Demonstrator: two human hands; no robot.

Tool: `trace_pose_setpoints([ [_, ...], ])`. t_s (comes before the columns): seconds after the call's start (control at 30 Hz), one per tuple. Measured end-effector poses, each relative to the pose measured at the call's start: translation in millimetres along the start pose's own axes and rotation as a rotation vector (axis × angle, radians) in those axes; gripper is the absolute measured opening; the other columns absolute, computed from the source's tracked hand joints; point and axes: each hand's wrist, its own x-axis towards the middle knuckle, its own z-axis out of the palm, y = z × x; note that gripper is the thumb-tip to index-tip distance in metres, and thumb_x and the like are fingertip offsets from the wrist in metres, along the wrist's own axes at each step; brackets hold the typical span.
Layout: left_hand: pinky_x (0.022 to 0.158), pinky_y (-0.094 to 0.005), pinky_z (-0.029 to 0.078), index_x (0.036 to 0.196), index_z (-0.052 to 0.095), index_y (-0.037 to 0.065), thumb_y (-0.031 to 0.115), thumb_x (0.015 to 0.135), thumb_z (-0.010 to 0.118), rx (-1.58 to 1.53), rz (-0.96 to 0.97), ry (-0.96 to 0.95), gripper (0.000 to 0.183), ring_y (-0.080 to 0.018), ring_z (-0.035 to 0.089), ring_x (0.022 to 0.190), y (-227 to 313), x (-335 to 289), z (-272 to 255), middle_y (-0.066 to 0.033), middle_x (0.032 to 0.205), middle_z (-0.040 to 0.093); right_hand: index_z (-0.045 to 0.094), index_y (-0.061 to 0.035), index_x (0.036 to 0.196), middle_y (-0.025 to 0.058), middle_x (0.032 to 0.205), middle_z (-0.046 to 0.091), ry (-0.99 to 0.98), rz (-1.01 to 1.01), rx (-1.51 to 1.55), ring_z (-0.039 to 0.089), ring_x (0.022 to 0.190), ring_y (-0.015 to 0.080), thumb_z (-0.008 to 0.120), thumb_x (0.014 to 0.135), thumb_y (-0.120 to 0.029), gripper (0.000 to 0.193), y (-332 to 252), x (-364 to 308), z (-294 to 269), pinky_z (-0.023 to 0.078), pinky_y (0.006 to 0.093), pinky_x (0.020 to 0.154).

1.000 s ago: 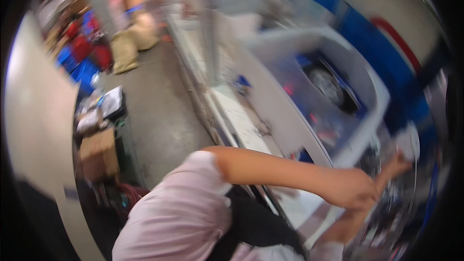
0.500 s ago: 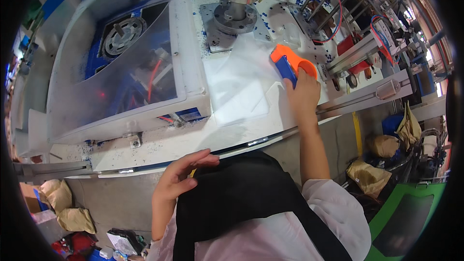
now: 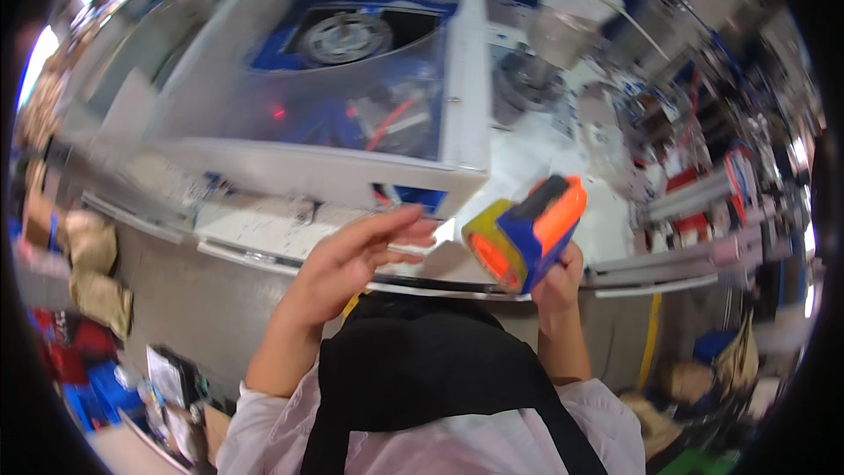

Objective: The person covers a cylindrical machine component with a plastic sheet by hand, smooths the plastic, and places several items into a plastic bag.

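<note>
An orange, blue and yellow plastic piece (image 3: 519, 227) with a dark strip and a round orange-lined opening is in my right hand (image 3: 561, 281), above the bench's front edge. My right fingers close on its lower right side and are partly hidden behind it. To its left, my left hand (image 3: 352, 255) is raised with fingers stretched out and thumb apart, holding nothing. It is near the piece but does not touch it. Motion blurs the piece's finer details.
A white machine housing (image 3: 325, 171) with a clear curved cover stands on the bench at left. Behind the piece are white sheets (image 3: 563, 136) and a metal post base (image 3: 526, 79). Metal rails (image 3: 686, 202) and tubing stand at right. Brown bags (image 3: 97, 290) lie at lower left.
My right hand has drawn the plastic piece off the bench toward me and turned it. My left hand has risen toward it. The view has swung, shifting the machine rightward.
</note>
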Motion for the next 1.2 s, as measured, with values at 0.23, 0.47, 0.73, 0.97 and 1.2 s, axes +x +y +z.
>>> trace_pose_setpoints([
  [0.23,0.082,-0.0297,0.045,0.11,0.059,0.001,0.026,0.091,0.059,0.53,-0.022,0.384,0.032,-0.0135,0.056,0.097,33,-50,9,-0.0079,0.103,0.062,0.06,0.0004,0.09,0.0056,0.077,0.064,-0.462,0.203,-0.469,0.057,0.069,0.0101,0.076,0.067,-0.026,0.038,33,7,55,0.047,0.0256,0.067],
  [0.47,0.07,-0.027,0.048,0.089,0.067,0.002,0.021,0.085,0.063,0.682,-0.101,1.034,0.02,-0.011,0.061,0.074,3,-120,42,-0.0063,0.076,0.067,0.053,0.0013,0.119,0.0066,0.095,0.062,-1.09,0.406,-0.308,0.058,0.082,0.0138,0.063,0.077,0.002,0.044,53,13,91,0.048,0.0268,0.073],
  [0.73,0.072,-0.0237,0.048,0.091,0.065,-0.001,0.011,0.087,0.063,0.388,-0.081,1.341,0.013,-0.0087,0.059,0.08,-41,-175,107,-0.004,0.083,0.066,0.056,-0.0038,0.097,0.002,0.089,0.062,-1.373,0.589,-0.324,0.058,0.082,0.0079,0.082,0.069,-0.019,0.041,59,-11,105,0.046,0.0235,0.074],
  [0.97,0.064,-0.022,0.049,0.088,0.066,-0.002,0.005,0.086,0.063,0.576,-0.151,1.71,0.008,-0.0077,0.059,0.073,-83,-208,173,-0.0035,0.078,0.066,0.061,-0.0034,0.093,0.0059,0.079,0.065,-1.585,0.434,-0.532,0.061,0.073,0.0124,0.084,0.062,-0.031,0.047,53,-56,104,0.048,0.0279,0.069],
  [1.2,0.06,-0.0239,0.051,0.082,0.065,-0.002,0.002,0.083,0.064,0.509,0.274,2.007,0.004,-0.0116,0.062,0.064,-25,-286,194,-0.0071,0.073,0.066,0.059,-0.0093,0.115,0.0128,0.085,0.068,-1.526,0.156,-0.766,0.067,0.079,0.029,0.078,0.063,-0.05,0.069,34,-67,87,0.052,0.0345,0.073],
])
